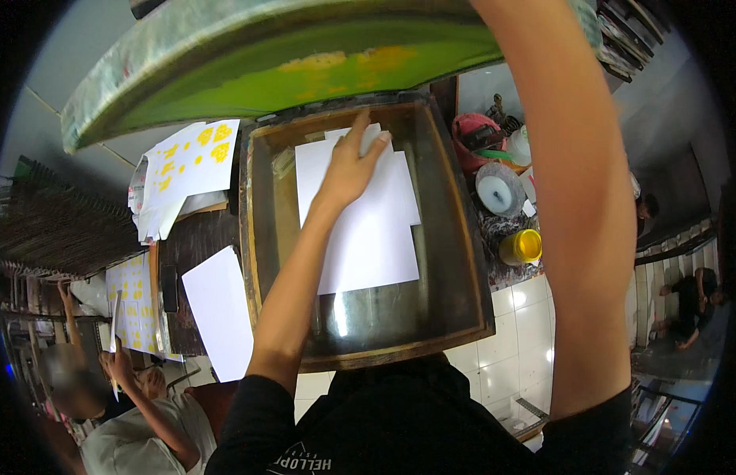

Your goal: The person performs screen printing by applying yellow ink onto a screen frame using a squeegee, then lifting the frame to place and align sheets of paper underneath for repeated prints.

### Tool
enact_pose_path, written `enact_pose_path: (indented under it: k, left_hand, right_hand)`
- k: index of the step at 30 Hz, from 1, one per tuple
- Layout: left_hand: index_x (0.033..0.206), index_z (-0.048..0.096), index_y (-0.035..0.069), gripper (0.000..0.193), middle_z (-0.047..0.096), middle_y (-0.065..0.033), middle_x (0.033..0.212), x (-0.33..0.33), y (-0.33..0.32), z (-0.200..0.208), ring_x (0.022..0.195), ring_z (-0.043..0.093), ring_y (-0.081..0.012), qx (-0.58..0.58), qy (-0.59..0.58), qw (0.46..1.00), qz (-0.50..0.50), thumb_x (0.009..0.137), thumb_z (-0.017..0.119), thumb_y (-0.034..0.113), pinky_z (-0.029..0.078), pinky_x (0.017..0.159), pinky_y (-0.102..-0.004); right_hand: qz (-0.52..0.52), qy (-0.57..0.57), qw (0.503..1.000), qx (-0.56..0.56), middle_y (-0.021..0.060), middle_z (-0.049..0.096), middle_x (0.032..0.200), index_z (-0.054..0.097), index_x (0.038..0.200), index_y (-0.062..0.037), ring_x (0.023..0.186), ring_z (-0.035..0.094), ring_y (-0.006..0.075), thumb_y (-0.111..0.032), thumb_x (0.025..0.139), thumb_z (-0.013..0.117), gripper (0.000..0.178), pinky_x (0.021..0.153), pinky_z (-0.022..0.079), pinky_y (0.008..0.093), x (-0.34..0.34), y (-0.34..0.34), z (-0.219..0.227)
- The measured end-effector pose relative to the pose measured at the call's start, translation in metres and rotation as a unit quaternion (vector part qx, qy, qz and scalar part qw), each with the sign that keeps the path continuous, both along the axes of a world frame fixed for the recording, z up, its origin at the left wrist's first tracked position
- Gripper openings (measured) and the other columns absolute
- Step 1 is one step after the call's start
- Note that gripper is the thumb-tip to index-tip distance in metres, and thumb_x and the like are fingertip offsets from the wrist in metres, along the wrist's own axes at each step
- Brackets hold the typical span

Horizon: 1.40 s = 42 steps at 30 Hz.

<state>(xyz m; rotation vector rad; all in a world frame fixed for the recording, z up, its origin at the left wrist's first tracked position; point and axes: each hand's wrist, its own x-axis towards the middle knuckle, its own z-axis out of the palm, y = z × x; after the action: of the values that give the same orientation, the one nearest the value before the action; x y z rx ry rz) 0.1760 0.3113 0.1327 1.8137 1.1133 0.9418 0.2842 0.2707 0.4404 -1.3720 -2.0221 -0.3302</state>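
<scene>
My left hand (pixel 352 168) reaches forward with its fingers spread and presses on a white cut-out sheet of paper (pixel 368 253), near its far end. The sheet lies flat on the glass top of a wood-framed printing table (pixel 455 317). Above the far side a green printing screen (pixel 273 83) is tilted up, with orange-yellow ink smears on its underside. My right arm stretches up past the right end of the screen; its hand lies beyond the upper edge of the picture.
Left stand printed sheets with yellow patterns (pixel 186 170) and a blank white sheet (pixel 219 313). On the right are a yellow ink jar (pixel 521 247), a round whitish tub (pixel 499 190) and a red basin (pixel 471 134). A co-worker (pixel 138 427) sits at lower left, holding a sheet.
</scene>
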Motion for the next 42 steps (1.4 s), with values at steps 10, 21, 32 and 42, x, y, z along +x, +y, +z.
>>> enact_pose_path:
  k: [10, 21, 32, 42]
  left_hand:
    - [0.121, 0.06, -0.007, 0.038, 0.071, -0.0321, 0.111, -0.148, -0.274, 0.005, 0.091, 0.075, -0.0365, -0.323, -0.322, 0.889, -0.027, 0.104, 0.06, 0.027, 0.06, 0.086, -0.0504]
    - [0.123, 0.058, -0.014, 0.034, 0.063, -0.0304, 0.133, -0.147, -0.296, -0.092, 0.123, 0.065, -0.0373, -0.553, -0.481, 0.675, 0.085, 0.097, 0.054, 0.009, 0.053, 0.106, -0.046]
    - [0.124, 0.059, -0.018, 0.046, 0.069, -0.0265, 0.122, -0.152, -0.3, -0.109, 0.104, 0.069, -0.0327, -0.593, -0.434, 0.671, 0.1, 0.094, 0.051, 0.015, 0.051, 0.102, -0.0422]
    - [0.11, 0.058, -0.016, 0.037, 0.067, -0.0326, 0.123, -0.151, -0.304, -0.099, 0.107, 0.069, -0.0393, -0.592, -0.391, 0.692, 0.13, 0.098, 0.036, 0.011, 0.053, 0.101, -0.0505]
  right_hand:
    - [0.049, 0.083, 0.981, -0.169, 0.0186, 0.064, 0.114, 0.056, 0.118, 0.0001, 0.112, 0.058, 0.0397, -0.027, 0.088, 0.077, 0.045, 0.095, 0.043, 0.0495, -0.015, -0.152, -0.195]
    - [0.103, -0.072, 0.919, -0.375, 0.0193, 0.064, 0.104, 0.056, 0.109, -0.0012, 0.102, 0.06, 0.0389, -0.03, 0.08, 0.082, 0.048, 0.089, 0.044, 0.0493, -0.031, -0.168, -0.335]
    - [0.069, -0.101, 0.977, -0.173, 0.014, 0.059, 0.094, 0.059, 0.104, -0.0057, 0.093, 0.057, 0.0312, -0.023, 0.078, 0.079, 0.037, 0.081, 0.042, 0.0442, -0.027, -0.087, -0.346]
    - [0.038, -0.131, 0.979, -0.148, 0.0158, 0.061, 0.103, 0.057, 0.112, -0.004, 0.101, 0.059, 0.0355, -0.025, 0.078, 0.084, 0.049, 0.084, 0.042, 0.0477, -0.008, 0.086, -0.353]
